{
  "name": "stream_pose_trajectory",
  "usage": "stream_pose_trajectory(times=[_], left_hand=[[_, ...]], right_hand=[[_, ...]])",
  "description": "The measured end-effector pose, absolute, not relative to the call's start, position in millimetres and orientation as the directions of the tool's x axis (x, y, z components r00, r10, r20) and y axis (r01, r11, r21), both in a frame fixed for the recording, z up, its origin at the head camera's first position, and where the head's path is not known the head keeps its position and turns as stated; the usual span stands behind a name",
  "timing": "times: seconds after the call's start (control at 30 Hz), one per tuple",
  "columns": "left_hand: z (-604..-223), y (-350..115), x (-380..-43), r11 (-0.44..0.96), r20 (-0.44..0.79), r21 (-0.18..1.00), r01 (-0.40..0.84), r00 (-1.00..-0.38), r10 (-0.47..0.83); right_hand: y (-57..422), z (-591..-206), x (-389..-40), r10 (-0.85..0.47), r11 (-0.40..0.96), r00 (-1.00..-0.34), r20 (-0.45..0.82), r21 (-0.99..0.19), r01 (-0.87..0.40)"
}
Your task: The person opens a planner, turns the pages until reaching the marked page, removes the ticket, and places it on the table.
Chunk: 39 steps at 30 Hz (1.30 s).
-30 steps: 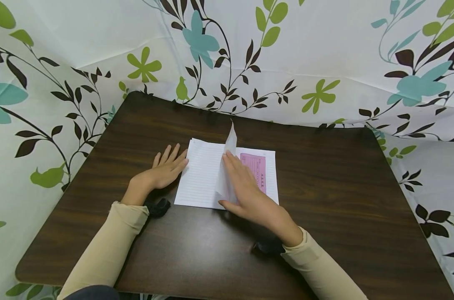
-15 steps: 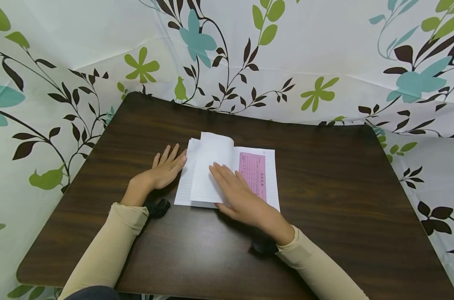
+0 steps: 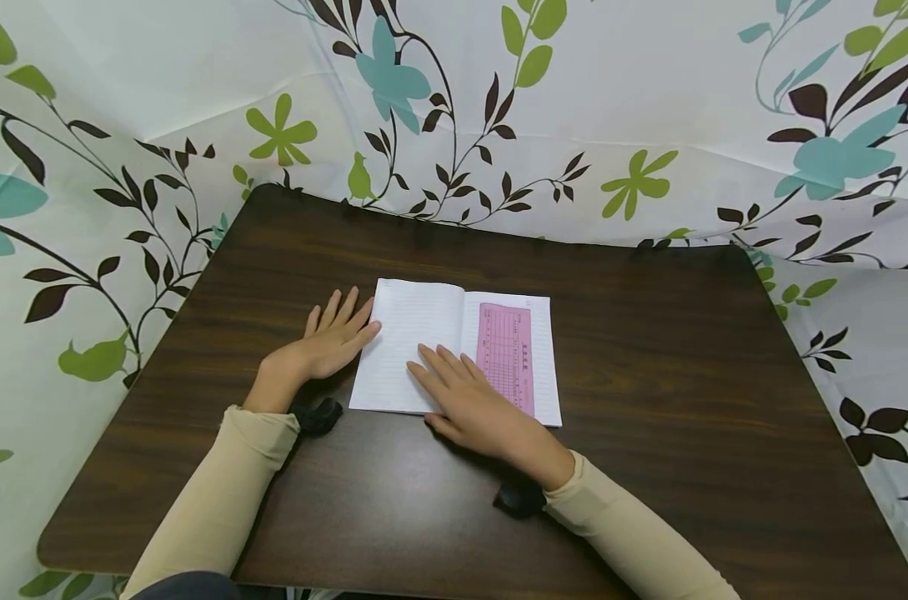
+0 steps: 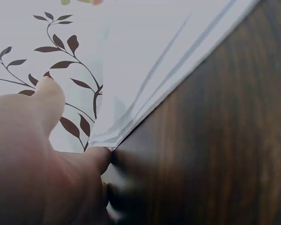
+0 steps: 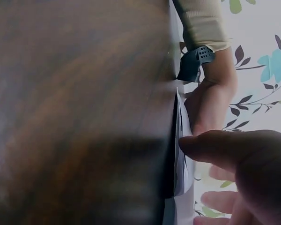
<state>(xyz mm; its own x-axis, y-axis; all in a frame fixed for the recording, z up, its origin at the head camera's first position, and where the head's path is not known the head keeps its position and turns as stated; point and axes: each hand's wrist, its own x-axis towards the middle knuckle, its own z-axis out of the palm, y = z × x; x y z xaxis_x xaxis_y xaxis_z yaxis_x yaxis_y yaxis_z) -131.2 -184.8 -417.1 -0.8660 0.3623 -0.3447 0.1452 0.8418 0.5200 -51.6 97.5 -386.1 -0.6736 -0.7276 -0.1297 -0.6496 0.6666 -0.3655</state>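
Note:
An open notebook [image 3: 416, 321] with lined white pages lies on the dark wooden table. On its right-hand page is a pink printed slip [image 3: 508, 350] with a grid. My left hand [image 3: 326, 343] rests at the notebook's left edge, fingers straight and spread, the thumb on the page's border. Across the lower part of the left page lies my right hand [image 3: 472, 408], fingers extended, near the fold. In the right wrist view the thumb of my right hand [image 5: 243, 164] is at the notebook's lower edge [image 5: 180, 154]. The left wrist view shows the notebook's page edges [image 4: 145, 93] beside my left hand [image 4: 51, 154].
The brown table [image 3: 671, 375] extends around the notebook on all sides. Behind it hangs a white cloth [image 3: 574, 100] printed with leaves and flowers. Black wrist cameras [image 3: 519, 498] sit under both wrists.
A raised page has turned over from right to left and now lies flat on the left side. My right hand moved left and down with it; the left hand stayed nearly still.

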Motion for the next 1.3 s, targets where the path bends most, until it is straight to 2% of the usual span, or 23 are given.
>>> stream_pose_trajectory(times=[0.4, 0.57, 0.73, 0.9, 1.3], left_hand=[[-414, -185, -128, 0.843, -0.338, 0.508, 0.178, -0.859, 0.385], [-416, -185, -130, 0.843, -0.334, 0.507, 0.179, -0.861, 0.384], [-419, -185, -132, 0.849, -0.345, 0.493, 0.19, -0.853, 0.391], [-420, -186, -132, 0.842, -0.343, 0.503, 0.194, -0.85, 0.4], [-420, -186, -131, 0.842, -0.335, 0.502, 0.197, -0.853, 0.399]], right_hand=[[106, -394, -62, -0.756, 0.645, -0.625, -0.195, -0.381, -0.662], [115, -389, -75, -0.76, 0.617, -0.627, -0.169, -0.491, -0.615], [139, -382, -98, -0.699, 0.585, -0.711, -0.076, -0.632, -0.508], [165, -381, -119, -0.57, 0.586, -0.822, 0.006, -0.698, -0.412], [205, -389, -140, -0.315, 0.741, -0.949, -0.024, -0.63, -0.23]])
